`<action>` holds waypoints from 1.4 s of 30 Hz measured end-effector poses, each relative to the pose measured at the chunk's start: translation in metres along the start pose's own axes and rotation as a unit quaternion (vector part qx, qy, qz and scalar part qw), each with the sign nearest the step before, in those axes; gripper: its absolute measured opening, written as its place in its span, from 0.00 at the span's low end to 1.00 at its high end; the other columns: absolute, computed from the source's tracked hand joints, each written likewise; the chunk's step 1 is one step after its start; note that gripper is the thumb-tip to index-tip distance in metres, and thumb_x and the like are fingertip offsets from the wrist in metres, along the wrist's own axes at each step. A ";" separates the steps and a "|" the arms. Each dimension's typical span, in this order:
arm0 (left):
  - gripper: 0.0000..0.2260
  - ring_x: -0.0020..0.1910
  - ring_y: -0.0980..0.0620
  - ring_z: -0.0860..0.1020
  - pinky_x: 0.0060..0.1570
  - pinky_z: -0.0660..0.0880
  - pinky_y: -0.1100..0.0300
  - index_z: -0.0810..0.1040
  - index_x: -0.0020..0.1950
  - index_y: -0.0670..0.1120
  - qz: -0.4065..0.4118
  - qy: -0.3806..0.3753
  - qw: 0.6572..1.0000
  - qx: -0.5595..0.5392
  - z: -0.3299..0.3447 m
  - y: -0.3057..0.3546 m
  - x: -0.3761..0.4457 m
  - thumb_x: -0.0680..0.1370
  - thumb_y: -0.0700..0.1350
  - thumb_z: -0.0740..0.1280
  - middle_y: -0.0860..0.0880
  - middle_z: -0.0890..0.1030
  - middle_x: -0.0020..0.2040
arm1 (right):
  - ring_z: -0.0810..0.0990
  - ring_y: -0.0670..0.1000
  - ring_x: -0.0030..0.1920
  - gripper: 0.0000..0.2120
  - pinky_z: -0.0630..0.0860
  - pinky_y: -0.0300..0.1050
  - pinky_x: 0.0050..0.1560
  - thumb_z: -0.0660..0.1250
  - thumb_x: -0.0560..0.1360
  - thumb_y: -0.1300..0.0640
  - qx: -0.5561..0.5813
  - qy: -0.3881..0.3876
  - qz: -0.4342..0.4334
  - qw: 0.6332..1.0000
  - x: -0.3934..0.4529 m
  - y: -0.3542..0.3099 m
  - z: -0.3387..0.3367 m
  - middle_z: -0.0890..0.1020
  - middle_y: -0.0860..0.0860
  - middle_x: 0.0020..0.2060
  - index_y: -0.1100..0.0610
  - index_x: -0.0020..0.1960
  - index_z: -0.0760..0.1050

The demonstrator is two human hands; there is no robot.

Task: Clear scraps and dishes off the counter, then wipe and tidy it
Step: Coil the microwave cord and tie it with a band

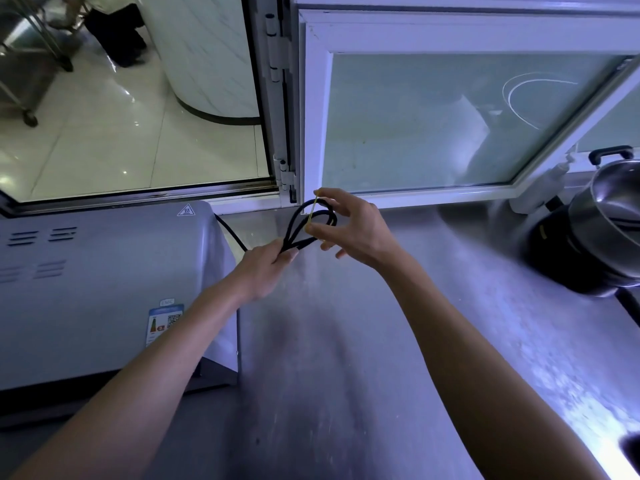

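left hand (265, 268): fist closed round the gathered strands of a black cord (313, 225), knuckles up, held above the counter (346, 341).
right hand (349, 226): thumb and forefinger pinched together on a thin yellow rubber band (312, 210); other fingers spread loose, apart from the cord.
cord: folded into a couple of loops; loops stick out past the left fist, up and to the right, lying between the two hands. One strand trails back left and behind the grey appliance.
rubber band: stretched taut in a straight line across the loop end of the cord, top end at the right fingertip, lower end at the right thumb. Whether it wraps fully round the cord, cannot tell.
cord vs grip: bundle neck inside left fist; loop end just beside the right fingertips, touching the band.
counter: steel, worn and streaked, bare under both forearms.
grey appliance (104, 289): box with vent slots, hot-surface sticker and a label, on the counter at left, just beside the left forearm.
pot (609, 209): steel, on a black cooker base at far right, well apart from the hands.
window (450, 126): white-framed, glass panel behind the counter, open sash at left showing tiled floor.
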State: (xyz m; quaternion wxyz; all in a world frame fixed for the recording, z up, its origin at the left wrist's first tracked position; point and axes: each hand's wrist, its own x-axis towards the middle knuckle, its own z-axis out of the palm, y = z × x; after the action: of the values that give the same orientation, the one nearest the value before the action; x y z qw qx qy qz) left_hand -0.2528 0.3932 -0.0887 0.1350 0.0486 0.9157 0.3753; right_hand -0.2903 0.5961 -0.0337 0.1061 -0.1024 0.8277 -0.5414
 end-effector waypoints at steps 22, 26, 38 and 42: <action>0.08 0.40 0.45 0.74 0.47 0.75 0.43 0.68 0.45 0.59 0.005 -0.028 0.999 -0.031 -0.004 -0.002 0.000 0.84 0.52 0.57 0.50 0.74 0.39 | 0.81 0.58 0.25 0.03 0.80 0.51 0.27 0.73 0.70 0.55 0.066 0.059 0.011 0.996 0.008 0.007 0.015 0.82 0.49 0.32 0.50 0.44 0.82; 0.04 0.42 0.47 0.76 0.45 0.74 0.49 0.71 0.50 0.56 0.004 -0.023 0.999 -0.043 -0.005 -0.004 0.001 0.83 0.54 0.61 0.50 0.77 0.43 | 0.79 0.57 0.24 0.05 0.78 0.47 0.27 0.73 0.70 0.55 0.082 0.086 0.017 0.993 0.008 0.010 0.014 0.82 0.49 0.31 0.49 0.45 0.84; 0.07 0.46 0.41 0.76 0.42 0.66 0.53 0.71 0.52 0.57 0.018 0.016 0.999 0.042 -0.004 -0.001 0.003 0.85 0.52 0.55 0.51 0.76 0.39 | 0.83 0.55 0.30 0.12 0.81 0.51 0.29 0.76 0.68 0.50 0.112 0.073 0.045 0.990 0.002 0.017 0.011 0.84 0.50 0.37 0.47 0.51 0.82; 0.09 0.46 0.41 0.75 0.44 0.68 0.51 0.73 0.48 0.59 0.012 0.021 1.000 0.014 -0.003 0.000 0.003 0.85 0.51 0.56 0.49 0.77 0.41 | 0.85 0.56 0.35 0.13 0.80 0.49 0.30 0.77 0.68 0.49 0.124 0.057 0.054 0.989 -0.002 0.018 0.010 0.85 0.50 0.41 0.47 0.52 0.81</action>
State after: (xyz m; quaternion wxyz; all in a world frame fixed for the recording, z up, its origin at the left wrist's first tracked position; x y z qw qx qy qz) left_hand -0.2564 0.3918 -0.0874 0.1106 0.0538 0.9228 0.3651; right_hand -0.2870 0.5952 -0.0543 0.1000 -0.0126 0.7630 -0.6384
